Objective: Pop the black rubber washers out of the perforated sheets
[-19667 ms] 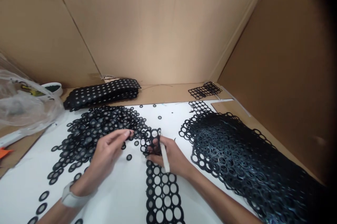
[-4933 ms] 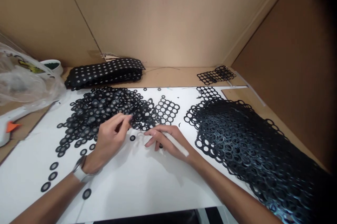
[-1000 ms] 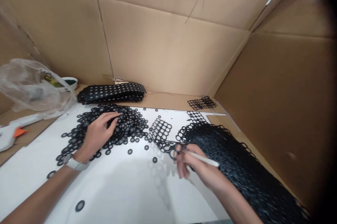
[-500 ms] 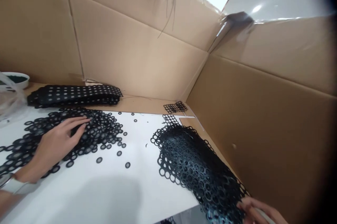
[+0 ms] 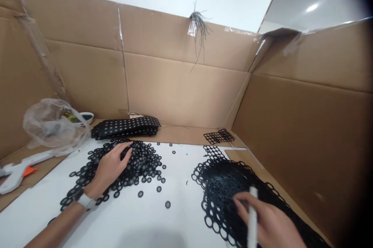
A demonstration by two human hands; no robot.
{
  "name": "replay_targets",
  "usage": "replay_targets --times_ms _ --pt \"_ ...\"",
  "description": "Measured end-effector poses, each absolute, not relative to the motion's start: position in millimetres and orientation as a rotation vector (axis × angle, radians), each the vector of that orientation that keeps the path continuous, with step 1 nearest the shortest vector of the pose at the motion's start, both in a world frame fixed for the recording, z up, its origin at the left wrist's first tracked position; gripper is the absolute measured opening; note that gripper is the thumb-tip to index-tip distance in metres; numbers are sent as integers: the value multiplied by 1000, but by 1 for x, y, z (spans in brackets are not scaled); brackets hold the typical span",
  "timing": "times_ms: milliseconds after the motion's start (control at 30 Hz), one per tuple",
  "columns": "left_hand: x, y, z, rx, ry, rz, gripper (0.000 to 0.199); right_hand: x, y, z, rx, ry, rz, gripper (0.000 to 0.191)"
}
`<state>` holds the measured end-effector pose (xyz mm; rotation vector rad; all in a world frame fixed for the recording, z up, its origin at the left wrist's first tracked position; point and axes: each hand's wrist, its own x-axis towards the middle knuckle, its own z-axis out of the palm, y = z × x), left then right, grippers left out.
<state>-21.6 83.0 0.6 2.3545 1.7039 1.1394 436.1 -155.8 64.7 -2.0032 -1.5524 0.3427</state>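
Note:
My left hand (image 5: 113, 168), with a watch on its wrist, rests on a pile of small black discs with grey centres (image 5: 142, 158). Its fingers are stretched out and the thumb stands apart. At the lower right my right hand (image 5: 266, 217) closes round a white pen-like stick (image 5: 252, 217), held roughly upright; its lower end leaves the frame. That hand is over a heap of black sheets of joined rings (image 5: 221, 186), and its fingertips are close to the heap. Whether they touch it I cannot tell.
A stack of black perforated strips (image 5: 125, 127) lies behind the discs. At left are a clear plastic bag (image 5: 52, 124), a white bowl (image 5: 87, 117) and a white glue gun with orange trigger (image 5: 17, 174). Cardboard walls (image 5: 180, 89) enclose the white board (image 5: 116, 224).
The view has tilted up and turned left. My right hand has moved from the near end of the ring sheets farther over the heap. My left hand stays on the discs.

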Motion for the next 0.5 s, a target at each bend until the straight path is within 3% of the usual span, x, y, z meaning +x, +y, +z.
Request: replay_targets --times_ms 100,267,500 --pt "-22 121 21 2400 1648 1125 45 395 -93 66 -1832 -1867 365 27" --pt "-27 204 55 2471 1548 1029 52 358 -12 36 -1616 -1773 352 27" --pt "-41 260 69 2600 1424 709 50 356 4 -19 -1612 -1695 365 25"
